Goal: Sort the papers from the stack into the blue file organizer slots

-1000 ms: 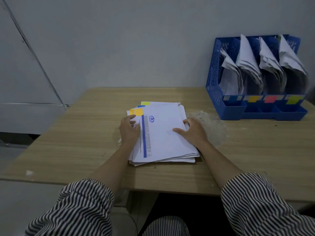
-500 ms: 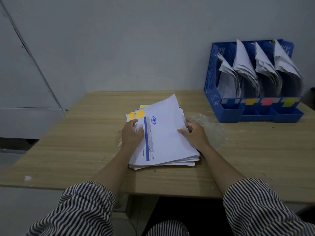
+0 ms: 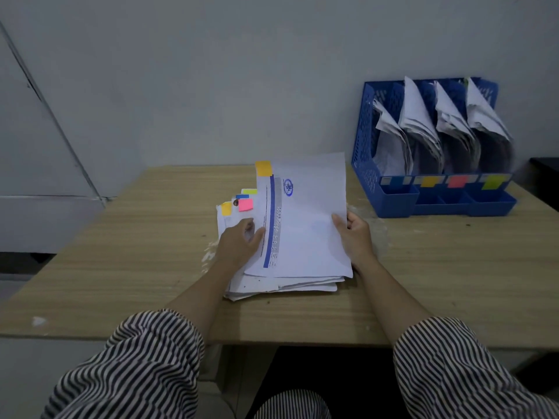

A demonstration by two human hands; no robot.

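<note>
Sheet (image 3: 305, 219): top paper, orange tab (image 3: 263, 168) at its far left corner. Far end raised off the stack (image 3: 281, 285), near end low on it. Long axis runs from the worktop's near edge toward the far edge.

Right hand (image 3: 355, 237): grip clenched on the sheet's right edge, thumb on top, fingers behind.

Left hand (image 3: 239, 241): fingers relaxed and spread, resting on the stack at its left side, touching the sheet's left edge. Judged to be steadying the pile; grasps nothing.

Stack: mid-worktop, toward the near edge. Pink, yellow, blue and orange tabs show at its far left corner.

Organizer (image 3: 393, 201): far right corner of the worktop (image 3: 121, 267), against the wall. Four slots, all holding papers, front labels blue, orange (image 3: 428, 181), pink, yellow-green from left to right.

Governing relation: organizer lies right of and beyond the sheet, well apart; right hand is the nearer one and already holds the sheet. By tab colour, the second slot from the left is the likely target.
</note>
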